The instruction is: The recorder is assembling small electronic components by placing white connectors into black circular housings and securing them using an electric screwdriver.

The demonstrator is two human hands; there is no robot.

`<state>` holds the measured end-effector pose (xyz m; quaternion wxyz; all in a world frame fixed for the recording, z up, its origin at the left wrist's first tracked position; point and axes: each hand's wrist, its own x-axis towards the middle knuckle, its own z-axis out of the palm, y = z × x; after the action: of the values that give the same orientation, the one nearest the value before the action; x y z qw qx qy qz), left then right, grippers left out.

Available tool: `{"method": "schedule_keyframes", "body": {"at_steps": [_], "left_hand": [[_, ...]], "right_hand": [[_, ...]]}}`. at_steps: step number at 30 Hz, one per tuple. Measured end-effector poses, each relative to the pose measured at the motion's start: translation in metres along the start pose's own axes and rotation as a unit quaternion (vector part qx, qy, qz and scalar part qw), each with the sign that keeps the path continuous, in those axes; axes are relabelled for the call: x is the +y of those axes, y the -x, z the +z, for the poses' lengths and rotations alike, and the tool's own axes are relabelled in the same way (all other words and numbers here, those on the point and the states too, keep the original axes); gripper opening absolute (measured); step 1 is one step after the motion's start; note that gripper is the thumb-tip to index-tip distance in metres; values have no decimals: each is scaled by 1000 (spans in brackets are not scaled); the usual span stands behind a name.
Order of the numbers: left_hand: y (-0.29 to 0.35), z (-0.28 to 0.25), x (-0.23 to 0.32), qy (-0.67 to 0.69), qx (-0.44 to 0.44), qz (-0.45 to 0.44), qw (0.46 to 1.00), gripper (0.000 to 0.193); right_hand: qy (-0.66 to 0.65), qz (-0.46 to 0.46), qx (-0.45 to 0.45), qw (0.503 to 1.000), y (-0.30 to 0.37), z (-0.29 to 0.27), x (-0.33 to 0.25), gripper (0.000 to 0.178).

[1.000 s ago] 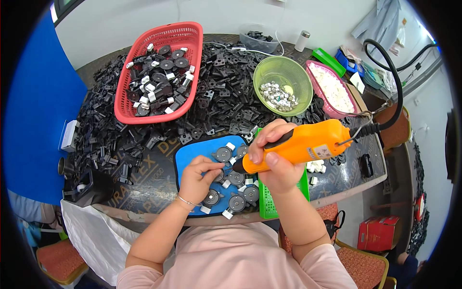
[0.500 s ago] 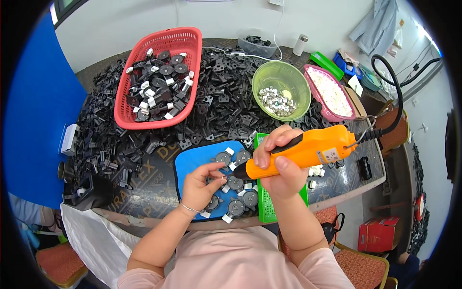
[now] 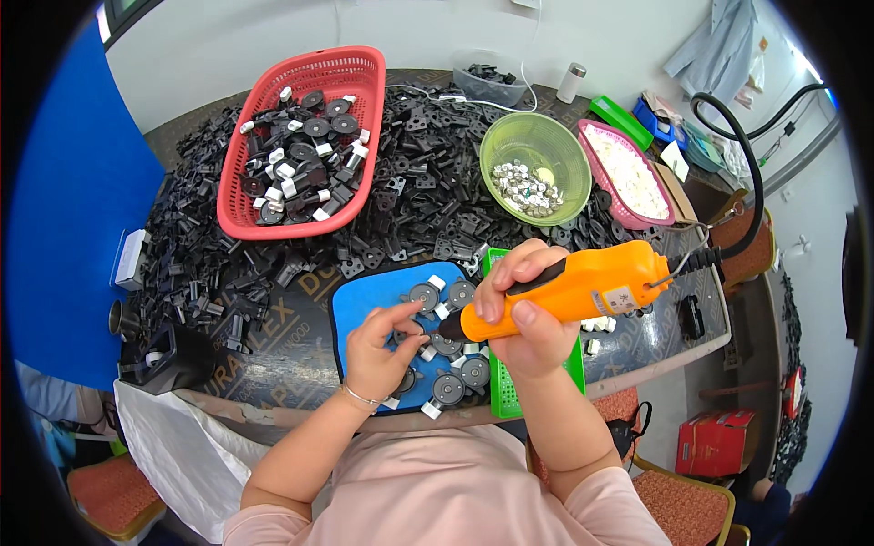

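My right hand (image 3: 528, 314) is wrapped round an orange electric screwdriver (image 3: 592, 284). Its black nose points left and down at a black round wheel part (image 3: 445, 345) on the blue mat (image 3: 360, 296). Close by the nose, my left hand (image 3: 381, 350) hovers over the mat with thumb and index finger apart; another dark wheel shows between them. Whether a small piece sits at its fingertips is too small to tell. Several more black wheels with white blocks, such as this wheel (image 3: 448, 389), lie around both hands.
A red basket (image 3: 369, 164) of assembled parts stands on a wide heap of black parts (image 3: 410, 200). Right of it are a green bowl (image 3: 496, 136) with small metal pieces and a pink basket (image 3: 628, 218) of white pieces. A green tray (image 3: 506, 396) lies beneath my right hand. A black cable (image 3: 756, 196) trails from the screwdriver.
The screwdriver's nose has shifted slightly left and down. My left thumb and index fingertip have moved a little farther apart. The mat's wheels stay nearly in place.
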<state>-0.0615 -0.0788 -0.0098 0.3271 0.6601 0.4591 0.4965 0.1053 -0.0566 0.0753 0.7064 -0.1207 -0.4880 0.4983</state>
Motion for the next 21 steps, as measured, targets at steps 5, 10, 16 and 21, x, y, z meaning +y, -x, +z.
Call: {"method": "schedule_keyframes", "body": {"at_steps": [5,10,16,21], "left_hand": [[5,5,-5,35,17,12,999,41],[9,8,-14,50,36,1,998,41],[-5,2,-4,-188,23,50,981,66],[2,-4,-25,-218,-52,-19,974,52]], "right_hand": [[-12,6,0,1000,0,-2,1,27],[-34,13,-4,999,0,-1,3,27],[70,8,-46,996,3,-11,32,24],[109,45,-29,993,2,0,54,24]]}}
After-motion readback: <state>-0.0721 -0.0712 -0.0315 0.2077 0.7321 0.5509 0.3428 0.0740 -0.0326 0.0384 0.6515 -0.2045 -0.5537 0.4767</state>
